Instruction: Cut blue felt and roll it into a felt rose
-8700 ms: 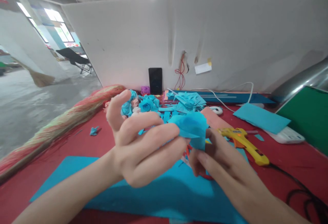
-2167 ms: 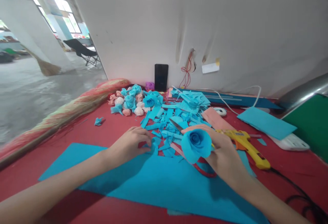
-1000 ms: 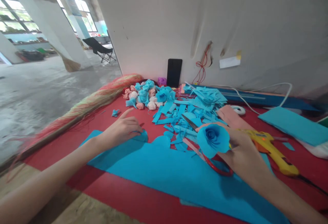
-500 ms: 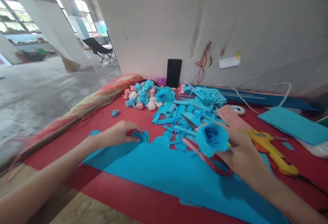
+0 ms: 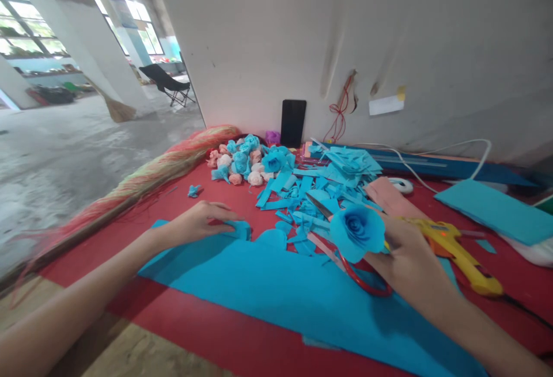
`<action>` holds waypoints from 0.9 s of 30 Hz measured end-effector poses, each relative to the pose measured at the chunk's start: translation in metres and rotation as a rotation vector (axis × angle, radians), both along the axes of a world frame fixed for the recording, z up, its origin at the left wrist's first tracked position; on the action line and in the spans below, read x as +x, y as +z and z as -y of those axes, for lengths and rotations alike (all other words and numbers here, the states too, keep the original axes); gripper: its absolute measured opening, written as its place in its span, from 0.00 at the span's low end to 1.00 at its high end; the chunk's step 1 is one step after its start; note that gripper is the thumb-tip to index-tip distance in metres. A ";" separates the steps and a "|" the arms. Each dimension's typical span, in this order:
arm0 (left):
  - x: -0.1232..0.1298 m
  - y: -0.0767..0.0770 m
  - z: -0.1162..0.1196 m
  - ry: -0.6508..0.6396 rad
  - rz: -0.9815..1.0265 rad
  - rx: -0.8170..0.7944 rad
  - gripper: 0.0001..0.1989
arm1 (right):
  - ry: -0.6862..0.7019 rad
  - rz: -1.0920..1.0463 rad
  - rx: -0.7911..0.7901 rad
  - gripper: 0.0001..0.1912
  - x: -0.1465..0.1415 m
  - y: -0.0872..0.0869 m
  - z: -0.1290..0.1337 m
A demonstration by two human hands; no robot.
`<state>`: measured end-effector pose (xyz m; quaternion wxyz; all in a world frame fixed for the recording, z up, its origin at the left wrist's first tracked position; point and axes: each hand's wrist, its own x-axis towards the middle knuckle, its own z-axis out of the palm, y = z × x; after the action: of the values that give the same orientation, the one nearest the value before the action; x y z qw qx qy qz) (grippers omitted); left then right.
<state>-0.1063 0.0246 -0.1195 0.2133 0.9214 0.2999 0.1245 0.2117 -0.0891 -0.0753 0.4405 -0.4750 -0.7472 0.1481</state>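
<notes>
Two bare hands work over a red counter [image 5: 242,336]. The right hand [image 5: 401,244], at the right centre of the frame, has its fingers closed on one blue paper rose [image 5: 358,233], whose open face is turned toward the viewer. One pair of scissors [image 5: 360,282], with red handles, shows beneath that hand, its blades pointing up and left; whether the hand also grips it cannot be told.

The left hand [image 5: 201,224], left of centre, is loosely curled, thumb and fingers a little apart, the tips at one rounded blue petal [image 5: 242,231]; whether they pinch it cannot be told. A second petal piece [image 5: 272,239] lies just to its right. One large blue sheet [image 5: 276,285] spreads across the lower centre.

In the middle of the frame lies a heap of blue scraps [image 5: 302,193], too many to count. Up and left of it, blue, pink and white flowers [image 5: 241,162] crowd together, too overlapped to count, with one small blue piece [image 5: 193,191] apart on their left. One yellow glue gun [image 5: 470,262] lies at the right, near one pink strip [image 5: 395,195]. One black phone [image 5: 294,124] leans upright at the upper centre.
</notes>
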 end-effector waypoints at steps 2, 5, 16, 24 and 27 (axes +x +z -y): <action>0.000 0.000 0.000 -0.024 0.003 0.023 0.13 | -0.002 -0.007 0.009 0.11 -0.001 0.001 0.000; -0.002 -0.001 -0.001 -0.054 0.004 0.054 0.11 | -0.004 -0.021 0.014 0.11 -0.002 0.001 0.001; 0.000 -0.002 0.001 -0.043 0.092 0.112 0.09 | 0.009 -0.052 -0.030 0.16 0.000 -0.003 0.000; 0.004 0.000 0.008 0.050 0.033 -0.098 0.09 | 0.006 -0.048 -0.062 0.13 0.000 -0.003 0.000; 0.003 0.004 0.006 0.171 0.064 -0.142 0.11 | 0.006 -0.045 -0.083 0.12 0.003 -0.004 0.000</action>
<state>-0.1032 0.0186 -0.1153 0.2761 0.8705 0.3787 0.1500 0.2143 -0.0892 -0.0790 0.4366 -0.4872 -0.7318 0.1910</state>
